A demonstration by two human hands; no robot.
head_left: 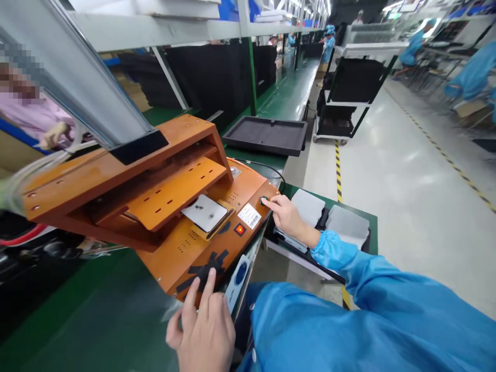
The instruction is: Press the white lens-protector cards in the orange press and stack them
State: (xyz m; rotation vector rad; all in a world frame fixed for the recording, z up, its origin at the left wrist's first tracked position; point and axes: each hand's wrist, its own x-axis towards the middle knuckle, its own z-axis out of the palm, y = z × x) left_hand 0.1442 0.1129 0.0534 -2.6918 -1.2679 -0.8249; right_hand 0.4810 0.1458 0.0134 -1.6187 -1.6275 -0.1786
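Note:
An orange press machine [248, 175] stands in front of me, with a flat grey plate with dark marks [205, 212] lying in its bed under the raised orange press plate [178, 191]. My right hand [289, 217] has its index finger on the round green button [264, 200] at the machine's right corner and holds nothing. My left hand [207, 328] is open, two fingertips resting on black tape [205, 274] across the left button area. A white label [249, 215] and a lit red switch [239, 229] sit between the hands. Beside my left hand lies a pale strip with a blue oval [237, 281].
Right of the machine, a low green-topped stand [372, 227] carries grey-white sheets [347, 225] in black trays. A black tray [267, 134] lies on the bench behind. A trolley [349, 98] stands in the aisle. At left is a person in pink [34, 113].

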